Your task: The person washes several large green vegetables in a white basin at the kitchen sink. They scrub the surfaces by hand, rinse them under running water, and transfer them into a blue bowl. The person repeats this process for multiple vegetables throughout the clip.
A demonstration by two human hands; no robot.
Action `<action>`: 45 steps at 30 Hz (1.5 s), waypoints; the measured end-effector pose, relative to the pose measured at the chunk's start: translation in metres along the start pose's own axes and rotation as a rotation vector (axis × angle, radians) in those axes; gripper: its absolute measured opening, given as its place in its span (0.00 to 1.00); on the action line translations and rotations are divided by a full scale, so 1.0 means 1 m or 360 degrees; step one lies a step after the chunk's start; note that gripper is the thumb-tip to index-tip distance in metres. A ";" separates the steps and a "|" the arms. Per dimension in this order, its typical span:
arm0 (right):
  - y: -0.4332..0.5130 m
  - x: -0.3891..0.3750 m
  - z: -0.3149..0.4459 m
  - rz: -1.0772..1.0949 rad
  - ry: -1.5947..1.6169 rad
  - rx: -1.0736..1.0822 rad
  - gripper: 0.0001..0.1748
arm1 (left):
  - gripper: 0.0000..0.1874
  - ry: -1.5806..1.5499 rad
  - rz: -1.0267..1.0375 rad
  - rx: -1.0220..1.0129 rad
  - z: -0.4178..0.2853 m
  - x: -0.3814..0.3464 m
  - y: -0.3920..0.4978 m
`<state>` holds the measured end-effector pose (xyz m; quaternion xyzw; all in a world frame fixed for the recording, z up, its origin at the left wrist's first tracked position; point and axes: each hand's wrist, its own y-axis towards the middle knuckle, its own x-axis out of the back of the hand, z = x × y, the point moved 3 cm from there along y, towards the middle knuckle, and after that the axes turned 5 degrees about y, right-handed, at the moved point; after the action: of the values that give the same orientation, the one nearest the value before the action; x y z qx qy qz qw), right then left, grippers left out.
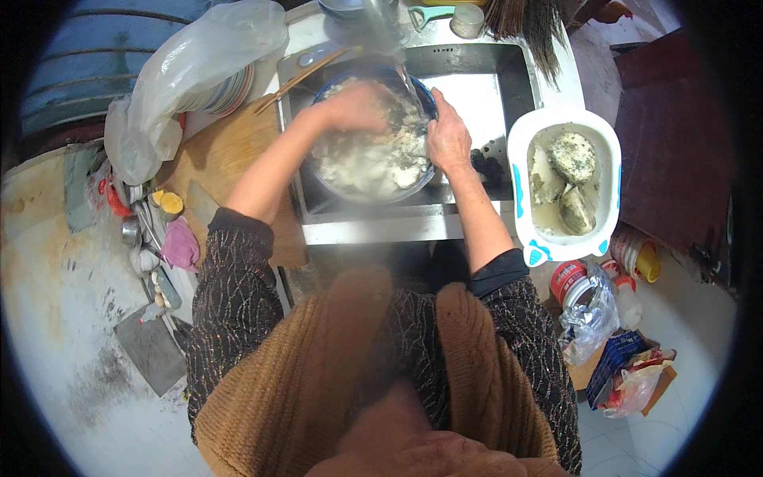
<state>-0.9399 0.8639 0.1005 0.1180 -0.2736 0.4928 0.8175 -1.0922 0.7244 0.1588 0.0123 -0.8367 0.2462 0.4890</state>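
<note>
A large round basin with a blue rim (425, 89) stands in the metal sink (509, 77). Inside it is a mass of soft white pieces (369, 167) in cloudy liquid, with some darker bits. My left hand (360, 107) is down among the pieces, blurred by motion; its fingers are hidden. At the basin's right side, my right hand (448, 137) grips the rim. A stream of water (411, 86) falls from the faucet (381, 24) into the basin near its upper right edge.
Right of the sink, a white tub (518, 143) holds two speckled lumps in murky water. Chopsticks (301, 80) lie by the sink's left edge, above a wooden board (238, 143). A plastic bag (202, 53) partly covers stacked plates (229, 92). Broom bristles (530, 36) hang behind.
</note>
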 end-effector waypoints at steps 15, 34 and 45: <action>0.001 0.002 0.005 0.0053 -0.0006 0.0000 0.34 | 0.42 0.0410 -0.0152 -0.0008 -0.042 -0.031 -0.076; 0.000 -0.002 -0.002 -0.0030 0.0002 0.0074 0.33 | 0.37 0.0509 -0.0333 0.0045 -0.043 -0.054 -0.057; 0.001 -0.001 0.002 -0.0001 0.0022 0.0023 0.33 | 0.21 0.0242 0.0008 0.0126 -0.023 0.001 0.007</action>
<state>-0.9416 0.8625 0.1012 0.1207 -0.2645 0.4952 0.8187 -1.0760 0.7403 0.1659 0.0106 -0.7868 0.2805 0.5496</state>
